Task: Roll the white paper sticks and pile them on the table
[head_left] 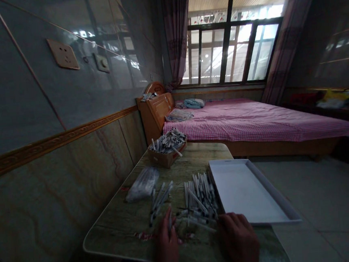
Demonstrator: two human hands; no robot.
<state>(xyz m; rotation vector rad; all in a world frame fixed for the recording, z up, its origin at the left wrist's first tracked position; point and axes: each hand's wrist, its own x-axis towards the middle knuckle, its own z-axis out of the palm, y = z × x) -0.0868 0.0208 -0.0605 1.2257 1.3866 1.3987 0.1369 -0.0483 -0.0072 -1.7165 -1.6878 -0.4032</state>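
My left hand (167,243) is closed around a pen (170,220), which points up and away from me. Curled fingers show on my right hand (239,236), beside the near left corner of a shallow white tray (277,187); whatever those fingers hold is hidden. Between and beyond my hands lies a pile of pens (201,192), mostly clear or white with dark ends, some lined up and others lying across them. A smaller group of pens (160,199) rests beyond my left hand.
At the table's (116,230) far side stands a cardboard box (164,158) heaped with pens. A clear plastic bag (143,184) lies nearer on the left. The tray overhangs the right edge. Tiled wall (100,186) borders the left; a bed (237,121) stands beyond.
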